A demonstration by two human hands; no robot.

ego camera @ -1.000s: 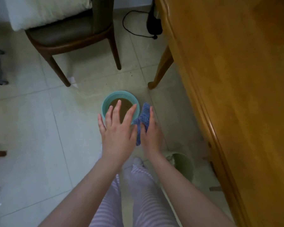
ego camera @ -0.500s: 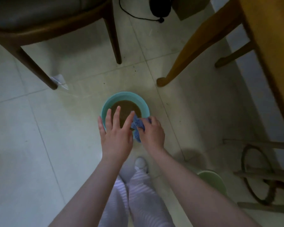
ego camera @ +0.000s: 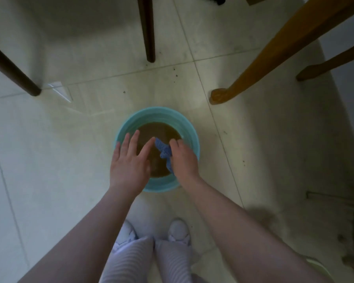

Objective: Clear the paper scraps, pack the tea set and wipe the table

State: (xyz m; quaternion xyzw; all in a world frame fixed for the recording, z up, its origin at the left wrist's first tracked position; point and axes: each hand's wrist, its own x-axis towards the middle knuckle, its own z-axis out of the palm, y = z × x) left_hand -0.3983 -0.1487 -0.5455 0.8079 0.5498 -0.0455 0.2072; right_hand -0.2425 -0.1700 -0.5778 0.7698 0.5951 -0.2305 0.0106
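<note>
Basin (ego camera: 189, 129) round, teal, brown liquid | right hand (ego camera: 183, 158) grips knitted blue cloth (ego camera: 165, 153) | left hand (ego camera: 131, 162) splayed flat

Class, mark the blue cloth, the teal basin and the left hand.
blue cloth (ego camera: 164, 153): head view, bunched middle.
teal basin (ego camera: 159, 114): head view, far rim.
left hand (ego camera: 129, 167): head view, back of hand.

Two dark chair legs (ego camera: 148, 33) stand on the pale tiled floor (ego camera: 49, 160); a black cable (ego camera: 218, 0) lies at its far edge.
</note>
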